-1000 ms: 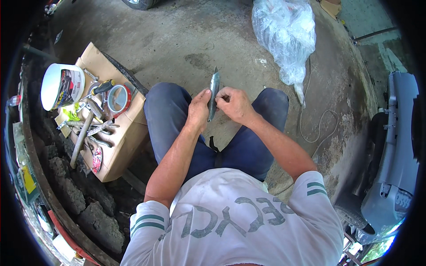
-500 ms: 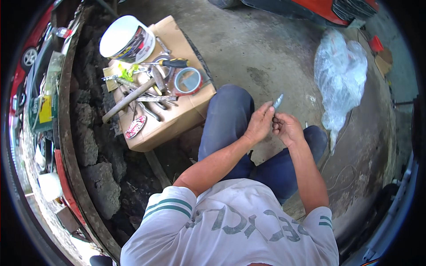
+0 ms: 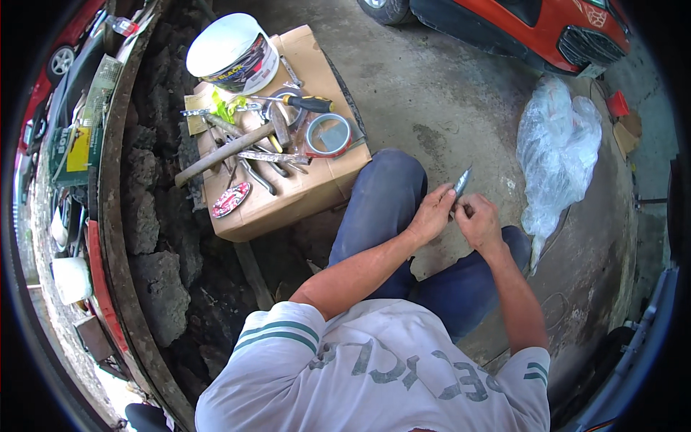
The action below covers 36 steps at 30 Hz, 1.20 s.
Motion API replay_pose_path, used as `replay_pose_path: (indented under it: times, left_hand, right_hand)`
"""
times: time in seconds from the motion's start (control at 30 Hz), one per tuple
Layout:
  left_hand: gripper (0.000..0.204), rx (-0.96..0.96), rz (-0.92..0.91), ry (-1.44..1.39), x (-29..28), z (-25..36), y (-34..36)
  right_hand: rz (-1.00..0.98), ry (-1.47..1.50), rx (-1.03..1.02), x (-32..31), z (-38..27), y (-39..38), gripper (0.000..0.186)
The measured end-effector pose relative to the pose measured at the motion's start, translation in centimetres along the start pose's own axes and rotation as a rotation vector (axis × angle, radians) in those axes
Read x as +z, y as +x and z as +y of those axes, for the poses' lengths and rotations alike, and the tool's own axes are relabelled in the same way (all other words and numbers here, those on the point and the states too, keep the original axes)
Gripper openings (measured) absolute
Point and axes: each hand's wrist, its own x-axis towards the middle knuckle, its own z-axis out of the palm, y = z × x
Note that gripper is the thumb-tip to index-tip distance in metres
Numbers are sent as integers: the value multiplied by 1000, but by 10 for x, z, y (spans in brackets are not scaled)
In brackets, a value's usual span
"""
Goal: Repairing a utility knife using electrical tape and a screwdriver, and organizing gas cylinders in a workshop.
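My left hand (image 3: 430, 214) is closed around a slim, silvery, pointed object (image 3: 463, 181), whose tapered end sticks out past the fingers, away from me. Its kind I cannot make out. Close against it, my right hand (image 3: 480, 222) has its fingers curled in a pinch near the object's lower end. What those fingers hold, if anything, is hidden. Both hands are above my bent knees, over the concrete floor.
At the left, a cardboard box (image 3: 281, 207) carries a white bucket (image 3: 232, 54), hammer (image 3: 227, 153), screwdriver (image 3: 311, 104), tape roll (image 3: 328, 135) and other tools. Broken concrete (image 3: 160, 295) lies beside it. Clear plastic wrapping (image 3: 558, 151) is on the right floor; a red vehicle (image 3: 518, 36) stands beyond.
The whole view has shifted a little, showing more of the red vehicle. My right hand has turned slightly, its fingers more curled. The left hand keeps hold of the pointed object.
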Motion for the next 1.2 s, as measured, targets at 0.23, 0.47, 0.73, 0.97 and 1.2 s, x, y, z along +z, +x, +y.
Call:
replay_pose_path:
  times: [0.23,0.47,0.73,0.97,1.2]
  left_hand:
    - [28,-137,15,-394,6,-7,7]
    - [24,-161,-144,-194,6,-9,5]
    - [30,22,-327,-373,6,-2,-7]
    - [29,27,-221,-311,3,27,-23]
    - [41,-204,-263,-394,-1,-3,-7]
  right_hand:
    - [-115,-180,-297,-21,-34,25,10]
    - [-61,-63,-439,6,-102,111,14]
    - [-9,-75,-478,123,-125,217,37]
    - [-273,-68,-232,128,-145,235,28]
    - [-168,484,-56,14,-140,198,35]
